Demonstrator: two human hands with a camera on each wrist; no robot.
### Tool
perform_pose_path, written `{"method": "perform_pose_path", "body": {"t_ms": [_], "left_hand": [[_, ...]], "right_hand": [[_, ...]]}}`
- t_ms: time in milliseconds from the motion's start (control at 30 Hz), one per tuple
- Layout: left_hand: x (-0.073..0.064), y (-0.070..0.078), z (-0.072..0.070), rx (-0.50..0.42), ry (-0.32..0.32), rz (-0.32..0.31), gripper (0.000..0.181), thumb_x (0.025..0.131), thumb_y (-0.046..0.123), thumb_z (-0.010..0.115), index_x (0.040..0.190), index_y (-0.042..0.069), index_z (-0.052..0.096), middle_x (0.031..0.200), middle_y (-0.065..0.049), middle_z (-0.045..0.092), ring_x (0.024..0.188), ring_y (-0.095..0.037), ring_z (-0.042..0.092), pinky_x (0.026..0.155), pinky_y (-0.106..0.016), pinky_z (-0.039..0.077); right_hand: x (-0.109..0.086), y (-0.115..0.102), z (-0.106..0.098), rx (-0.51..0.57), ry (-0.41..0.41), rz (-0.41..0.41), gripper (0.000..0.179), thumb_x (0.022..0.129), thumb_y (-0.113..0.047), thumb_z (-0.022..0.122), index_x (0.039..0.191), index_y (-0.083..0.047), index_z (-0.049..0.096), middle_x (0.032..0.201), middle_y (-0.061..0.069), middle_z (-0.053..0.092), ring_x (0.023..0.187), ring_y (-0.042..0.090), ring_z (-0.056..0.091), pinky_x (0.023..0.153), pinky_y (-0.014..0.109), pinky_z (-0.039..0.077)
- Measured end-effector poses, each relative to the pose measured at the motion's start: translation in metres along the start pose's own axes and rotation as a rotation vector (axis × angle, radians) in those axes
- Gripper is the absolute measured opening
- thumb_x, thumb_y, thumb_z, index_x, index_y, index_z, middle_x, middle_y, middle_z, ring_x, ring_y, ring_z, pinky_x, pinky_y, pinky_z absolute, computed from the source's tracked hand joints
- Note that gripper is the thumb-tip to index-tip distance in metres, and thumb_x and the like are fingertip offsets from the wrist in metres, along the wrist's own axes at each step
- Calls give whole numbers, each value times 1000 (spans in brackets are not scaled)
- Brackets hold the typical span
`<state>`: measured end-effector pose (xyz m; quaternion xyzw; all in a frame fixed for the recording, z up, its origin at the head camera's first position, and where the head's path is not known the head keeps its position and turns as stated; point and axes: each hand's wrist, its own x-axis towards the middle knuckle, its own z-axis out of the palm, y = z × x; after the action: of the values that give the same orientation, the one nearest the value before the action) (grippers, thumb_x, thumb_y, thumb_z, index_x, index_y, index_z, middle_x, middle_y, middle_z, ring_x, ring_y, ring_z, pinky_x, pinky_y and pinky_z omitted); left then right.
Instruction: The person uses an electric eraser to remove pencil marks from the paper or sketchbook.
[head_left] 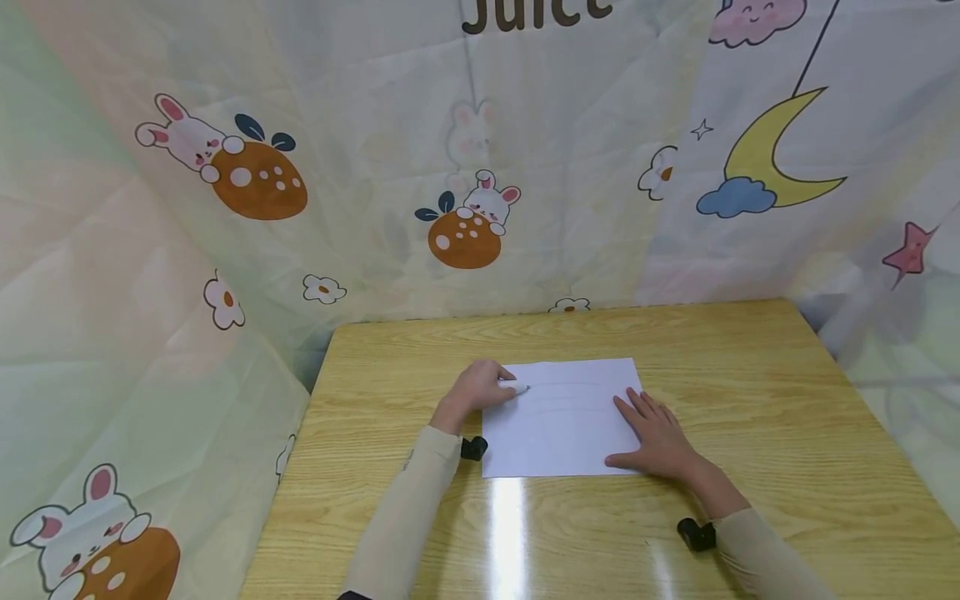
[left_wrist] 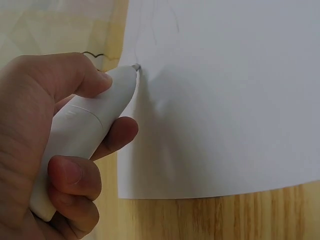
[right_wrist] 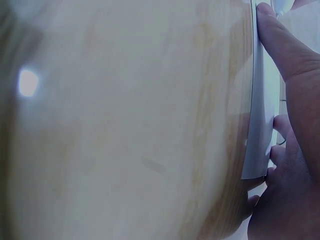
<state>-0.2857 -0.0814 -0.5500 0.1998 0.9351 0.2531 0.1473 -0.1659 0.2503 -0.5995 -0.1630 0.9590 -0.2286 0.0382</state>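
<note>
A white sheet of paper (head_left: 562, 446) lies on the wooden table, with a few faint lines across its upper half. My left hand (head_left: 477, 387) is at the sheet's left edge and grips a thick white correction pen (left_wrist: 77, 127). In the left wrist view the pen's metal tip (left_wrist: 136, 66) points at the paper near its edge; I cannot tell whether it touches. My right hand (head_left: 658, 440) rests on the sheet's right edge, its fingers spread. In the right wrist view its thumb (right_wrist: 282, 42) lies along the paper's edge.
The wooden table (head_left: 750, 375) extends around the sheet on all sides. A printed cloth (head_left: 360, 167) hangs behind it and along the sides. Small black devices (head_left: 697, 535) sit at both wrists. Light glares off the table's front.
</note>
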Motion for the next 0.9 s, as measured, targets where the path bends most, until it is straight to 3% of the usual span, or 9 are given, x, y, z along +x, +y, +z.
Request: {"method": "perform_pose_path", "body": {"t_ms": [267,433,733,900], "left_hand": [[-3,-4,-5,-8,16,-39,29,86,29,70,110,14,76,95,3,69,49,-10,40,49,-26,36],[-2,-9,-3,-16,12,-20,29,85,28,69,110,14,76,99,1,71,47,-9,36,49,-25,35],[-2,-3,-1,-17,4,-14,29,85,29,69,109,15,76,91,5,69,48,-10,39,48,-25,35],[-3,-3,0,-9,14,-23,28,85,30,69,109,16,76,97,5,70,49,-10,40,49,-25,36]], "right_hand": [[3,-2,-2,-15,2,-9,111,70,-68,72,150,-1,33,155,27,19,140,48,14,107,64,9],[1,-3,0,-23,5,-8,110,70,-67,72,150,-1,33,155,27,19,139,48,15,107,64,9],[1,-1,2,-29,0,-7,111,71,-70,70,150,-3,33,155,26,18,140,47,14,107,64,9],[-1,0,2,-34,2,-3,111,71,-71,69,151,-3,32,156,25,18,140,46,14,107,64,9]]}}
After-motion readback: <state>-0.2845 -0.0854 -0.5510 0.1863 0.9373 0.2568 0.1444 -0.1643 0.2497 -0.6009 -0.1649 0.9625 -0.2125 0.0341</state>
